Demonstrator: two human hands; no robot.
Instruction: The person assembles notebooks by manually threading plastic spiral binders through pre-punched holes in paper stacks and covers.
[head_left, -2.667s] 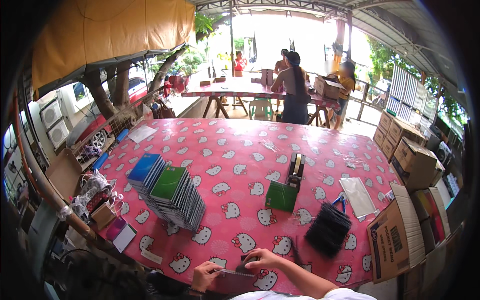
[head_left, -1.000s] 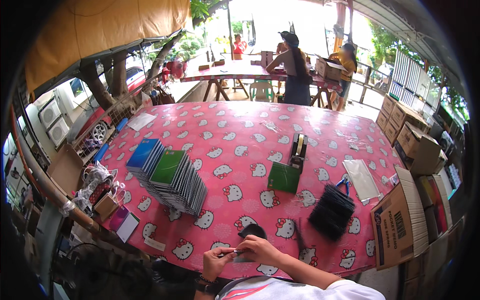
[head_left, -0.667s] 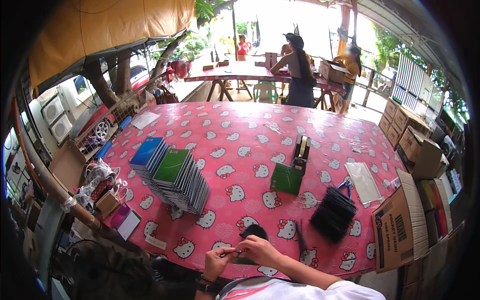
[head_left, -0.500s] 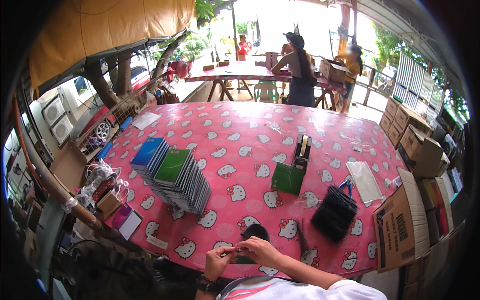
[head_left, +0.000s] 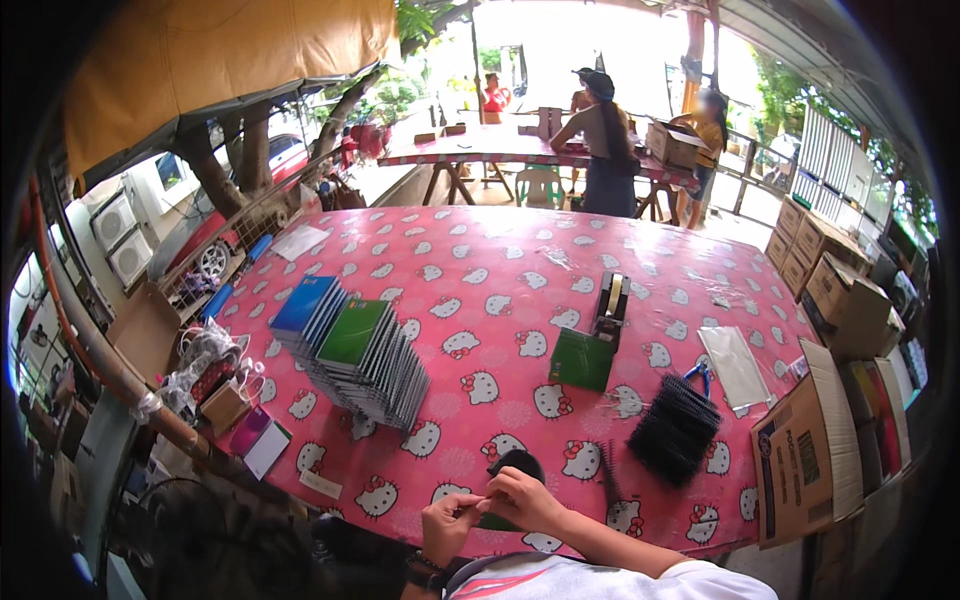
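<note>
My left hand [head_left: 450, 524] and my right hand [head_left: 524, 500] meet at the table's near edge, fingertips pinched together. What they pinch is too small to make out. Just below the fingers shows part of a green-covered notebook [head_left: 496, 522]. A black rounded object [head_left: 521, 462], partly hidden by my right hand, lies right beyond it. Right of my hands is a single black binding coil [head_left: 608, 474], and farther right a pile of black coils [head_left: 672, 430]. Blue-handled pliers [head_left: 702, 374] touch the pile's far side. Ahead, a green notebook [head_left: 582, 360] lies against a tape dispenser [head_left: 611, 300].
Tall stacks of notebooks, blue-topped [head_left: 305, 303] and green-topped [head_left: 355, 332], stand left on the pink patterned tablecloth [head_left: 480, 250]. An open cardboard box [head_left: 795, 465] stands at the right edge; a plastic sleeve [head_left: 735, 367] lies near it. Several people work around a far table [head_left: 440, 153].
The view has shifted slightly, so the whole scene sits a little farther right. My hands stay pinched together over the same spot, with slightly altered finger positions.
</note>
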